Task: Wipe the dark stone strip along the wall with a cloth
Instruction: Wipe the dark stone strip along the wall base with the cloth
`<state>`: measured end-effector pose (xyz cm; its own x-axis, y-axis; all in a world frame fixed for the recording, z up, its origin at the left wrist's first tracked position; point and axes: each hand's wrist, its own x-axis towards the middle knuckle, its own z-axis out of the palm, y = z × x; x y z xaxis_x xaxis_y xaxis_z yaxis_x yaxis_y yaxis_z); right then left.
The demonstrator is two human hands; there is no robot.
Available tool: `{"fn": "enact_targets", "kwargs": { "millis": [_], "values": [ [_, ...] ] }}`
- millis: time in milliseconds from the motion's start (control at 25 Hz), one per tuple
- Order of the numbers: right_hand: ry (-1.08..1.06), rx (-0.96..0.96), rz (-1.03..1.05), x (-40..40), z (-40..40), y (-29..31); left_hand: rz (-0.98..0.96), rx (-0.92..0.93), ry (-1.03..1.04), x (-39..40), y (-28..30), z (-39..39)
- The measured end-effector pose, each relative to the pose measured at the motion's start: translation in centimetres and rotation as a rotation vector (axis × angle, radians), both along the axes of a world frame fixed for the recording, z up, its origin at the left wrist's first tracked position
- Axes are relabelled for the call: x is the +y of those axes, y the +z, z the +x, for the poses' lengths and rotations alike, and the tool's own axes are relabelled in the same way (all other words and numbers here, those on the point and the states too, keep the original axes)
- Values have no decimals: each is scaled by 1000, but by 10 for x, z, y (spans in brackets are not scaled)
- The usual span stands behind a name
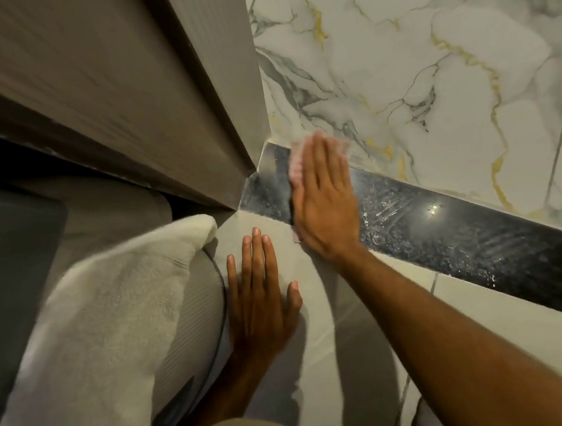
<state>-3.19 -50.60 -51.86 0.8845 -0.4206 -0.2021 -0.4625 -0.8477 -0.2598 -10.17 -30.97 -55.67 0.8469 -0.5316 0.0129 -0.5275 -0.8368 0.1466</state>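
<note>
1. I take the dark stone strip (442, 233) as my landmark; it runs along the foot of the marble wall (431, 83), from the corner by the wooden frame (149, 98) off to the lower right
2. My right hand (326, 206) lies flat across the strip near its corner end, fingers straight and together, palm down
3. It presses a pink cloth (297, 164) onto the strip; only the cloth's edges show, past the fingertips and along the side of the hand nearest the corner
4. To the right of that hand the strip carries pale streaks and specks, and a light reflects in it
5. My left hand (262, 295) is open and flat on the grey floor tile (482, 304) just below the strip, fingers spread a little, holding nothing
6. Below the corner end of the strip, left of my left hand, a white towel (95, 311) lies bunched on the floor, well apart from the cloth
</note>
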Motion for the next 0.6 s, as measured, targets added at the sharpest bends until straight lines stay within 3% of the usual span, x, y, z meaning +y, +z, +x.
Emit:
{"fn": "enact_targets", "kwargs": {
  "millis": [80,200,320,440,520,600],
  "values": [
    [128,-28,35,16,18,-5,-27,4,13,-1,-2,2],
    [342,-56,61,21,-48,-3,-44,15,12,-2,6,3],
    [166,-56,32,-1,-86,-1,-6,33,4,-5,14,4],
    [-50,-56,-14,-2,-23,-1,19,44,-5,-4,12,5],
    [76,-56,15,10,-15,-3,32,23,-16,-4,9,6],
    [217,-46,39,19,-66,-3,27,-5,-38,-3,11,4]
  ]
}}
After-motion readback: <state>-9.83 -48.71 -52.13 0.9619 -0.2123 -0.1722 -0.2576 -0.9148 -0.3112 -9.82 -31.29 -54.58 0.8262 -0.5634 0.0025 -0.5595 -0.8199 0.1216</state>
